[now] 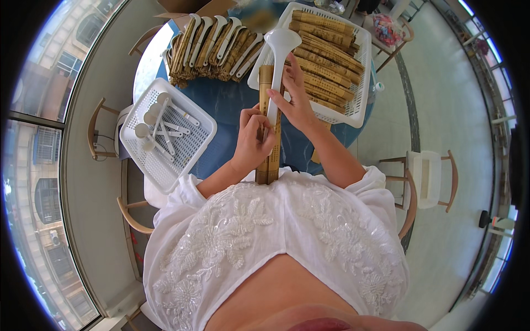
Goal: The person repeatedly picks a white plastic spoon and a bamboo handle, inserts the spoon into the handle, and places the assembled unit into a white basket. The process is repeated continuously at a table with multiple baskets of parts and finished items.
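A white ladle (280, 60) lies lengthwise over a long brown-gold printed sleeve (266, 83), its bowl beyond the sleeve's far end. My right hand (296, 105) is closed around both near the upper part, thumb in front and fingers partly behind. Lower down, my left hand (252, 139) pinches at the ladle's handle and the sleeve; its fingers hide the handle's lower end. The sleeve's near end reaches my white blouse. Whether the handle is inside the sleeve or only on top, I cannot tell.
Left on the blue table (221, 110), a white perforated basket (193, 157) holds several white ladles (164, 124). Sleeves with white ladles (212, 49) are stacked at the far left. Another white basket (361, 60) at the far right holds brown-gold sleeves (326, 60). Chairs (414, 182) surround the table.
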`<action>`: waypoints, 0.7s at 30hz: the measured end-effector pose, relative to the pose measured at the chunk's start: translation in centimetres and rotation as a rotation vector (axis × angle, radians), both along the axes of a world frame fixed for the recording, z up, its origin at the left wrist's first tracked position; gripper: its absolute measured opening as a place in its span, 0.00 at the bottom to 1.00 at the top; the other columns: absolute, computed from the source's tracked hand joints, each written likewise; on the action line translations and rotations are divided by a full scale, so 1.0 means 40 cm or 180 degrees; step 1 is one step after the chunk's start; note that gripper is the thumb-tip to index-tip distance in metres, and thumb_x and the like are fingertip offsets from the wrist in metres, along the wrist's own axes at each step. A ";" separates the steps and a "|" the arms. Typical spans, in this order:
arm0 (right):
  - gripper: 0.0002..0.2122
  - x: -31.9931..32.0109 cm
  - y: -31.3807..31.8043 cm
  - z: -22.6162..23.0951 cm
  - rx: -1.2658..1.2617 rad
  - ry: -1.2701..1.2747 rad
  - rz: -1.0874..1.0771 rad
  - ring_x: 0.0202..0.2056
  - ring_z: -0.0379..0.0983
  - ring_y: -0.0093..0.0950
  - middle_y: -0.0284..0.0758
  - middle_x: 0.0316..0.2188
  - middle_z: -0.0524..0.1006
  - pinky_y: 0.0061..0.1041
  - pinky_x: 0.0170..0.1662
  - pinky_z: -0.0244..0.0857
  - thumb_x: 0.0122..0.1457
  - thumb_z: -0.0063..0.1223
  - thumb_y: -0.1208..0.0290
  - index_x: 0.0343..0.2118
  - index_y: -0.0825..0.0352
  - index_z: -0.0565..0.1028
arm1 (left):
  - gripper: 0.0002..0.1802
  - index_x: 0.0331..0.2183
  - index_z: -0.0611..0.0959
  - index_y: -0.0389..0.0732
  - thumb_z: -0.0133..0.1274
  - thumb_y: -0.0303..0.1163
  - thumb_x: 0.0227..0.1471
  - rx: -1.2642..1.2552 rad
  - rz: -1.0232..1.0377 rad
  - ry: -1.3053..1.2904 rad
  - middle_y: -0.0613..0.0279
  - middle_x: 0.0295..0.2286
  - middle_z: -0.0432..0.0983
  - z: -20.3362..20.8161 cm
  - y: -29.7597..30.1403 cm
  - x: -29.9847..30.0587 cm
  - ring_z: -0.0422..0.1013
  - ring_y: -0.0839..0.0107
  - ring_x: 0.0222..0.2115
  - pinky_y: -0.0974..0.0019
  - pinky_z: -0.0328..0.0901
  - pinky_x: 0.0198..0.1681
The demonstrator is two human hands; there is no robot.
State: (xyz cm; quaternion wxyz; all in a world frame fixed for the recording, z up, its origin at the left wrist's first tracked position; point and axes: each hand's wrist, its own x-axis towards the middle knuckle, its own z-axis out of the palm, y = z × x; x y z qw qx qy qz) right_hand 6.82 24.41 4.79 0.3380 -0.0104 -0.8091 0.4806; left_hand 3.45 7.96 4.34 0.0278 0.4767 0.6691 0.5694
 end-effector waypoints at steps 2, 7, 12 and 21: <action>0.28 0.011 -0.018 -0.021 0.0325 0.0065 -0.0148 0.59 0.51 0.43 0.48 0.64 0.42 0.38 0.56 0.52 0.57 0.52 0.62 0.58 0.69 0.61 | 0.12 0.31 0.69 0.34 0.53 0.16 0.41 -0.0080 0.0058 -0.0103 0.49 0.35 0.60 0.004 -0.002 0.003 0.63 0.48 0.46 0.59 0.63 0.43; 0.32 0.039 -0.063 -0.033 0.0581 -0.0027 -0.0195 0.56 0.55 0.44 0.49 0.62 0.46 0.40 0.58 0.48 0.55 0.52 0.64 0.61 0.68 0.55 | 0.12 0.31 0.69 0.34 0.53 0.17 0.41 -0.0050 0.0126 0.0326 0.49 0.36 0.61 -0.008 -0.004 -0.014 0.63 0.52 0.44 0.63 0.66 0.36; 0.32 0.056 -0.060 -0.024 0.0645 -0.0165 -0.0172 0.60 0.49 0.41 0.43 0.64 0.41 0.37 0.58 0.52 0.58 0.49 0.69 0.64 0.63 0.49 | 0.12 0.30 0.69 0.34 0.53 0.17 0.40 -0.0070 0.0073 0.0230 0.50 0.36 0.62 0.004 -0.001 -0.008 0.63 0.53 0.44 0.65 0.65 0.34; 0.31 0.066 -0.083 -0.023 0.0457 -0.0151 -0.0102 0.60 0.48 0.46 0.48 0.64 0.38 0.39 0.60 0.44 0.60 0.41 0.67 0.64 0.69 0.44 | 0.10 0.27 0.69 0.36 0.50 0.16 0.40 0.0087 0.0018 0.0102 0.50 0.34 0.61 -0.018 0.004 -0.015 0.63 0.52 0.42 0.66 0.63 0.32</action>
